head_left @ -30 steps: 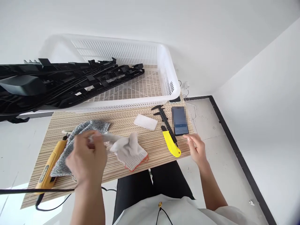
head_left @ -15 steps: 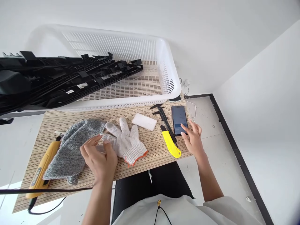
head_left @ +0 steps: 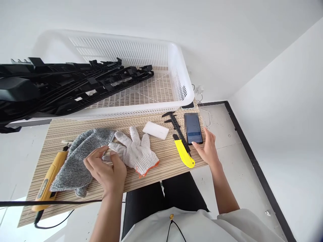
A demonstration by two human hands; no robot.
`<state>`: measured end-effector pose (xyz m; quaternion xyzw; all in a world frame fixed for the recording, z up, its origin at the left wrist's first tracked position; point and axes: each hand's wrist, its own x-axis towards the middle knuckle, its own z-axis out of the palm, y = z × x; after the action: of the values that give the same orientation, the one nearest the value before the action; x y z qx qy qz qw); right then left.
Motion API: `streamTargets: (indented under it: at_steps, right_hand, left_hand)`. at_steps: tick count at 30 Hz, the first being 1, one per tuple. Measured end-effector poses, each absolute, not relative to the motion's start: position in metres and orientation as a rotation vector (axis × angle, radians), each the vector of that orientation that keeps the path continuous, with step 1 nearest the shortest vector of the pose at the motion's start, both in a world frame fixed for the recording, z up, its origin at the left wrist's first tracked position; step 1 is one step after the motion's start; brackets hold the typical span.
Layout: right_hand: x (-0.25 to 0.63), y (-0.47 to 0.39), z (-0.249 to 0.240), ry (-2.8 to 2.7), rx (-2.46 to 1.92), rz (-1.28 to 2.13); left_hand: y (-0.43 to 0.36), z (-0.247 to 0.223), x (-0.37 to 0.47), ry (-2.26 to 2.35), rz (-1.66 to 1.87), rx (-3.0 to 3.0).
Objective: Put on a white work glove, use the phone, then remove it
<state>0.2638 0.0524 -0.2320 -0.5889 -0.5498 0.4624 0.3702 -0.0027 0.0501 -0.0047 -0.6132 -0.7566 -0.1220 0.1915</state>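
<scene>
— Two gloves in front of us on the striped table (head_left: 161, 158): a white knit glove (head_left: 135, 153) lying flat with its fingers fanned away from us, and a grey glove (head_left: 77, 161) slumped just to its left, the two touching.

— And our left hand (head_left: 107, 168)?

— We've got it down where they meet, thumb and fingertips pinched on the white glove's edge, and from this angle we can't tell if the grey one is caught too. Laid flat like that, the cuff faces us, probably so it's easy to take up.

— What about the right hand (head_left: 208, 149)?

— We see it open, fingers loosely spread, hovering at the near end of the phone (head_left: 193, 129), screen up so we can read it. Whether a fingertip touches the glass, we can't say.

— Tools?

— We spot a yellow utility knife (head_left: 185, 156) and a black caliper (head_left: 176, 126) side by side between glove and phone, within reach. A yellow corded tool (head_left: 47, 179) lies at the far left, and black plastic parts (head_left: 63, 89) stick out of the white basket (head_left: 185, 87) behind.
</scene>
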Motion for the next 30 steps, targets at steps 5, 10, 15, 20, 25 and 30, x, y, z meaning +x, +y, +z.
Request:
streamTargets:
  at_steps: [5,10,15,20,25,30]
  right_hand:
    - [0.263,0.054,-0.23,-1.441,-1.491,1.224]
    - [0.263,0.051,-0.23,-1.462,-1.516,1.208]
    - [0.273,0.084,-0.235,-1.383,-1.521,1.349]
    - [0.276,0.13,-0.236,-1.533,-1.559,1.291]
    - [0.284,0.119,-0.24,-1.629,-1.352,1.239]
    - [0.295,0.099,-0.236,-1.465,-1.178,1.256]
  left_hand:
    - [0.048,-0.005,-0.005,-2.105,-0.429,-1.716]
    - [0.044,-0.006,-0.01,-2.023,-0.49,-1.77]
    - [0.041,-0.004,-0.009,-2.054,-0.533,-1.762]
    - [0.042,-0.004,-0.007,-2.089,-0.543,-1.729]
    - [0.045,-0.008,-0.011,-2.103,-0.681,-1.647]
    - [0.047,-0.01,-0.015,-2.077,-0.637,-1.688]
